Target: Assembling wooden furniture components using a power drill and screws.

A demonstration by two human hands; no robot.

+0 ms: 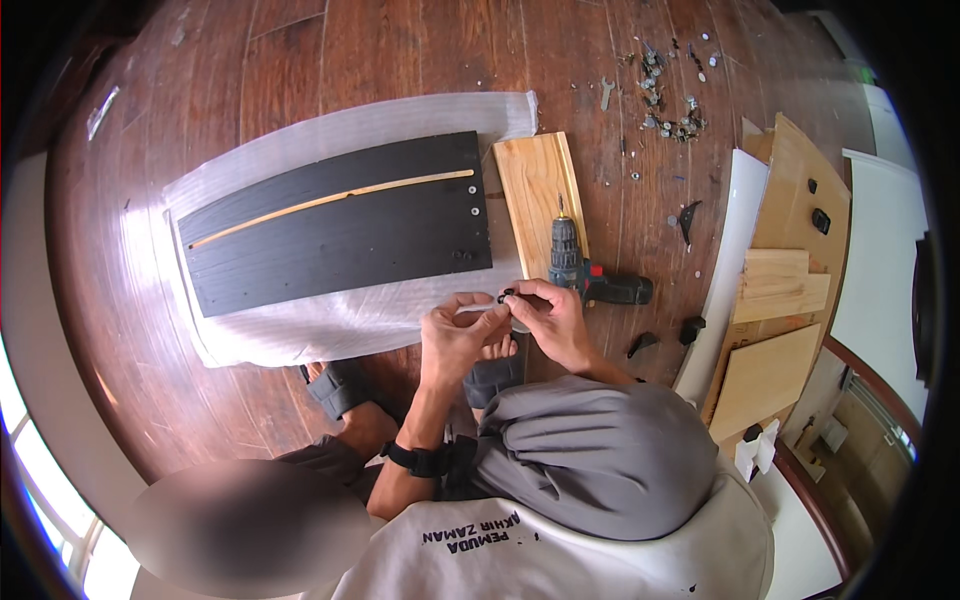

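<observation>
head view | our left hand (455,338) and right hand (560,325) are together, fingertips of both hands pinching a small black part (505,297) | we hold it just beside the cordless drill (566,262) | black panel (330,245) lies on a white foam sheet (290,342)

Likely a room at home serving as a workshop, though the rim is warped: plank floor (400,60), cordless drill (566,243), loose hardware (687,127) toward the floor's far right corner.
</observation>
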